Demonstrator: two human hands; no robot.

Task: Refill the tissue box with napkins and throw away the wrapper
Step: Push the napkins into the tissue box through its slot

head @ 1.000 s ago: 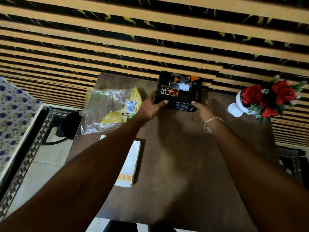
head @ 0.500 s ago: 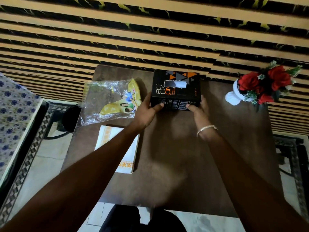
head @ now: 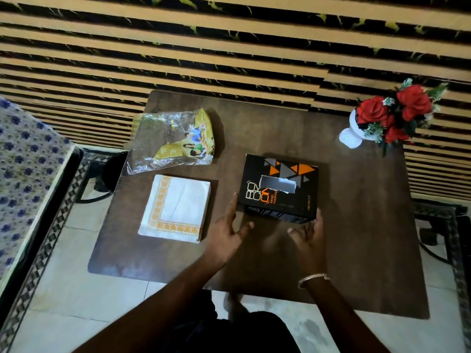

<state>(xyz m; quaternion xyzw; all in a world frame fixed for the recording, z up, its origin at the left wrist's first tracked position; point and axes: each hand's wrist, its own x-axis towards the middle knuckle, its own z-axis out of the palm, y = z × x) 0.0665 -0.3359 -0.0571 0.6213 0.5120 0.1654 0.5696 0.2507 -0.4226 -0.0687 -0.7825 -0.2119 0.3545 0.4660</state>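
Observation:
A black tissue box [head: 280, 189] with orange triangles lies flat on the brown table [head: 362, 225], its top slot facing up. My left hand [head: 226, 238] is at the box's near left corner, thumb against its side and fingers spread. At the near right corner is my right hand [head: 308, 240], thumb touching the box and fingers apart below it. Neither hand wraps around the box. A stack of white napkins [head: 178, 207] with an orange border lies left of the box. The empty clear and yellow wrapper [head: 173, 138] lies behind the napkins.
A white vase of red flowers [head: 390, 115] stands at the table's far right corner. The striped wall runs right behind the table. A flowered cloth surface [head: 23, 161] is at the left, with a dark round object [head: 112, 169] on the floor between it and the table.
The box came from the table's far edge toward me and now rests near the middle. My fingers have loosened from its sides. The view pulled back, showing the whole napkin stack.

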